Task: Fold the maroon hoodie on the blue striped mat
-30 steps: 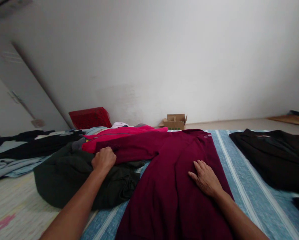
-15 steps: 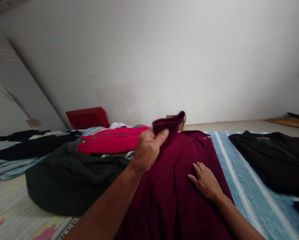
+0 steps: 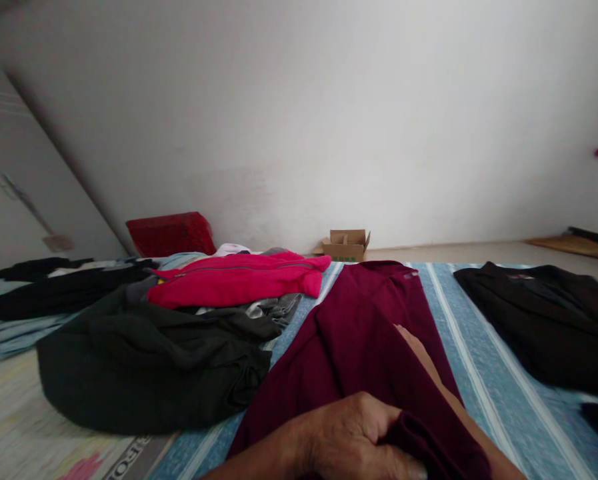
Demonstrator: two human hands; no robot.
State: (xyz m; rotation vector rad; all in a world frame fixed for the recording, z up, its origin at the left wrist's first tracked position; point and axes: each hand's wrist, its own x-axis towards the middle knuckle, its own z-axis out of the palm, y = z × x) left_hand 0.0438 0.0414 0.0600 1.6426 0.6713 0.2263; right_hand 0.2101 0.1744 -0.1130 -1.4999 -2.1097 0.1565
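Note:
A maroon long-sleeved top (image 3: pixel 373 347) lies spread in front of me on the striped cloth. My left hand (image 3: pixel 359 437), low in the view, is closed around the end of one sleeve and holds it folded across the garment. Under that sleeve, my right hand (image 3: pixel 413 341) rests on the top's right side. Only a strip of its back and outstretched fingers shows; the sleeve covers the rest. A small label shows by the top's far end.
Dark green clothing (image 3: pixel 153 367) and a pink zip garment (image 3: pixel 239 277) lie to the left, with black clothes (image 3: pixel 69 290) beyond. A black garment (image 3: pixel 543 320) lies right on the blue striped cloth (image 3: pixel 459 313). A cardboard box (image 3: pixel 346 247) and red case (image 3: pixel 171 233) stand by the wall.
My left hand has drawn the sleeve end down toward me and to the right, over my right hand. The box and the pink garment's right end are now uncovered. My right hand stays in place.

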